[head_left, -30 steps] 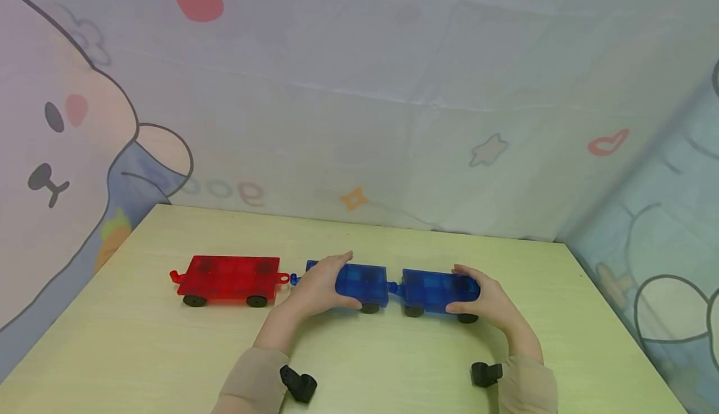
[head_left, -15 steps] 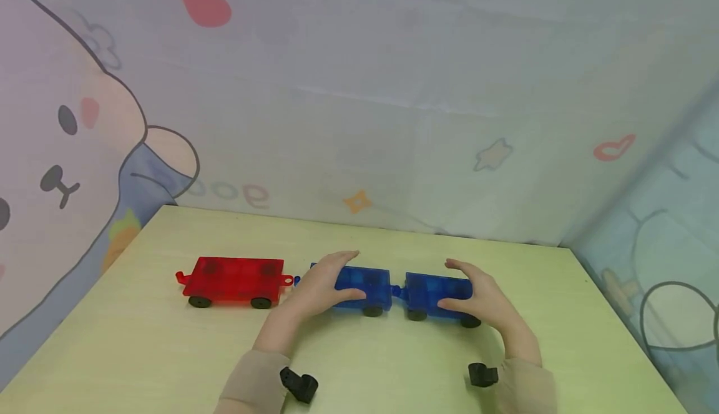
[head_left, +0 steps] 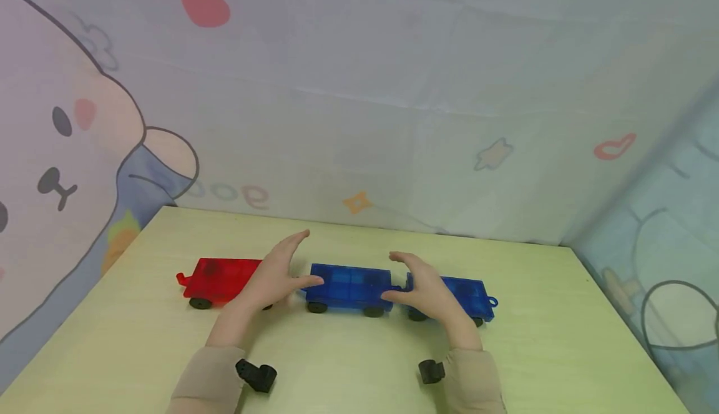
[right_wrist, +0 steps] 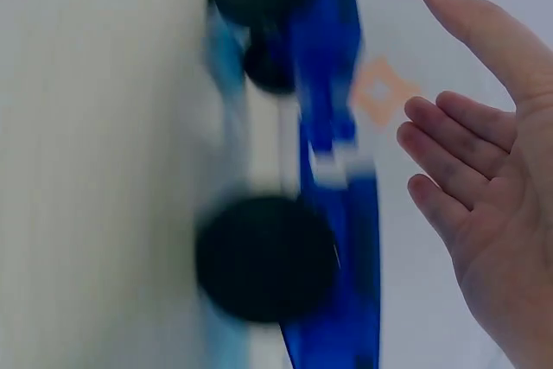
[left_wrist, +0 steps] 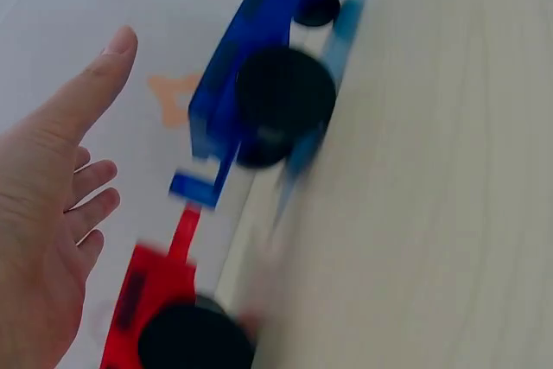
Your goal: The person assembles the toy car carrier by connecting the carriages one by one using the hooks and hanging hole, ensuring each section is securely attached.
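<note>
Three flat wheeled toy cars stand in a row on the pale wooden table [head_left: 359,364]: a red car [head_left: 216,280] at left, a blue car [head_left: 349,286] in the middle, a second blue car [head_left: 466,295] at right, the two blue ones coupled. My left hand [head_left: 278,270] hovers with straight fingers over the gap between the red and middle cars, holding nothing. My right hand [head_left: 421,283] hovers open over the coupling of the blue cars. The left wrist view shows the left hand [left_wrist: 52,187] beside the blue car [left_wrist: 259,66] and red car [left_wrist: 147,300]. The right hand [right_wrist: 484,162] is apart from the blue car [right_wrist: 333,127].
A fabric backdrop with cartoon prints [head_left: 359,120] closes the table's far and side edges. Bare tabletop lies in front of the cars. Black camera mounts [head_left: 255,375] sit at both wrists.
Both hands let go of the blue cars and lifted, shifting left. The left hand moved from the middle car toward the red one; the right moved from the right car to the coupling.
</note>
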Demonstrator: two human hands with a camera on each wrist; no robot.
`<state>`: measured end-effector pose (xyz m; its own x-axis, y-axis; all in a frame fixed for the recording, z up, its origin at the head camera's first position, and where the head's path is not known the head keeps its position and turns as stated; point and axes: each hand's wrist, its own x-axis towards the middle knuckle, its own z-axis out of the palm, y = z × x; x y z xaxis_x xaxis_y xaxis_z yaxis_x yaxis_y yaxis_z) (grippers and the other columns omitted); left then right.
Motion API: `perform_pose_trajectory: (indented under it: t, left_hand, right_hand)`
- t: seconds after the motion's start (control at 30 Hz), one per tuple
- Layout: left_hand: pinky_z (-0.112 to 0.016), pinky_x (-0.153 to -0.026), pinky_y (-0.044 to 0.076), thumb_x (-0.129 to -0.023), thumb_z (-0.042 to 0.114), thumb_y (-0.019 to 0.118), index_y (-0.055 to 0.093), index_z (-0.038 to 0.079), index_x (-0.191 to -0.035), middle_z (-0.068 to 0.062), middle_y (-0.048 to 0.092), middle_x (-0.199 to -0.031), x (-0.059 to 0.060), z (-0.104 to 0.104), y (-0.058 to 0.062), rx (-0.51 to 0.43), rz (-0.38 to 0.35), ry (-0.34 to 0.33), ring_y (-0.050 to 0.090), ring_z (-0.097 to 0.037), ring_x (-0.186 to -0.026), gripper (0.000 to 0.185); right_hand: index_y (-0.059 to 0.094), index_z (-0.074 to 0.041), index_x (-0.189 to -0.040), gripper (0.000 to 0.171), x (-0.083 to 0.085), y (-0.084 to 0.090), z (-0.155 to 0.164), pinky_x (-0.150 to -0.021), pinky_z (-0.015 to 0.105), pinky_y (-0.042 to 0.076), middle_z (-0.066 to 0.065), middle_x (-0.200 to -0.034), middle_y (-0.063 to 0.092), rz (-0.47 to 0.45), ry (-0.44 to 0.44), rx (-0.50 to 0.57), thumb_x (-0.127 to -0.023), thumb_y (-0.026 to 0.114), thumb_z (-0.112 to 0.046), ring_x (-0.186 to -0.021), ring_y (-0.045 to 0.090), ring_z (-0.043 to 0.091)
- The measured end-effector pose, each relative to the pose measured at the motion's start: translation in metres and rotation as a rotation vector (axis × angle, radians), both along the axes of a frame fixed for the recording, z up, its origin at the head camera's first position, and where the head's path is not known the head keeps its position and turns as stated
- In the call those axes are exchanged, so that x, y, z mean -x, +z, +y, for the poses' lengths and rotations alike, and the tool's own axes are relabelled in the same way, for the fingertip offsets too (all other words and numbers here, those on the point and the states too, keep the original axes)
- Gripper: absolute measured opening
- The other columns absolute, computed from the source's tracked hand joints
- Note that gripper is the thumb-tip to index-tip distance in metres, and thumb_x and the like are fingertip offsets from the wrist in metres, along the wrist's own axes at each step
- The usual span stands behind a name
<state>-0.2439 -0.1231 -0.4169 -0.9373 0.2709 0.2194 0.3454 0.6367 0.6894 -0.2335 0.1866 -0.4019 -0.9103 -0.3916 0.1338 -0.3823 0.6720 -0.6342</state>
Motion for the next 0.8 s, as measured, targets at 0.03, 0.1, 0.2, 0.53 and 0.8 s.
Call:
perform_pose_trajectory:
  t: [0.03, 0.1, 0.2, 0.53, 0.8]
  left_hand:
    - [-0.06, -0.113, 0.032, -0.079, 0.037, 0.081, 0.026, 0.008, -0.154, -0.015, 0.031, -0.158, 0.0, -0.007, -0.001, 0.009, 0.0, 0.006, 0.029, -0.038, -0.145, 0.098]
    - [-0.061, -0.112, 0.032, -0.077, 0.036, 0.083, 0.025, 0.007, -0.154, -0.017, 0.03, -0.158, 0.001, -0.02, -0.004, 0.031, 0.0, 0.021, 0.028, -0.04, -0.144, 0.101]
    - [-0.063, -0.11, 0.032, -0.074, 0.036, 0.085, 0.025, 0.006, -0.154, -0.019, 0.028, -0.158, -0.002, -0.038, -0.009, 0.049, -0.015, 0.051, 0.028, -0.042, -0.144, 0.105]
    - [-0.068, -0.106, 0.033, -0.069, 0.046, 0.085, 0.02, 0.003, -0.155, -0.027, 0.023, -0.158, -0.01, -0.07, -0.005, 0.103, -0.098, 0.067, 0.024, -0.049, -0.142, 0.116]
    - [-0.065, -0.105, 0.037, -0.069, 0.044, 0.086, 0.027, 0.0, -0.152, -0.025, 0.033, -0.154, -0.013, -0.074, -0.006, 0.107, -0.141, 0.049, 0.031, -0.047, -0.139, 0.111]
  right_hand:
    - [0.041, -0.006, -0.147, 0.079, 0.0, -0.001, -0.007, -0.111, 0.055, 0.037, 0.012, -0.149, 0.047, -0.004, 0.006, 0.006, -0.082, 0.08, -0.029, -0.141, 0.039, 0.034]
    - [0.041, -0.007, -0.147, 0.08, 0.001, -0.004, -0.019, -0.111, 0.054, 0.037, 0.01, -0.149, 0.047, -0.017, 0.016, 0.01, -0.081, 0.08, -0.03, -0.141, 0.04, 0.033]
    - [0.041, -0.007, -0.148, 0.082, 0.002, -0.01, -0.035, -0.111, 0.053, 0.037, 0.01, -0.149, 0.047, -0.025, 0.036, 0.008, -0.08, 0.082, -0.031, -0.14, 0.04, 0.033]
    - [0.037, -0.006, -0.149, 0.089, 0.007, -0.017, -0.063, -0.111, 0.054, 0.038, 0.014, -0.152, 0.042, -0.03, 0.049, -0.025, -0.078, 0.082, -0.035, -0.14, 0.039, 0.036]
    - [0.035, -0.004, -0.15, 0.093, 0.006, -0.021, -0.068, -0.111, 0.054, 0.038, 0.015, -0.152, 0.042, -0.043, 0.078, -0.039, -0.077, 0.083, -0.036, -0.141, 0.039, 0.036]
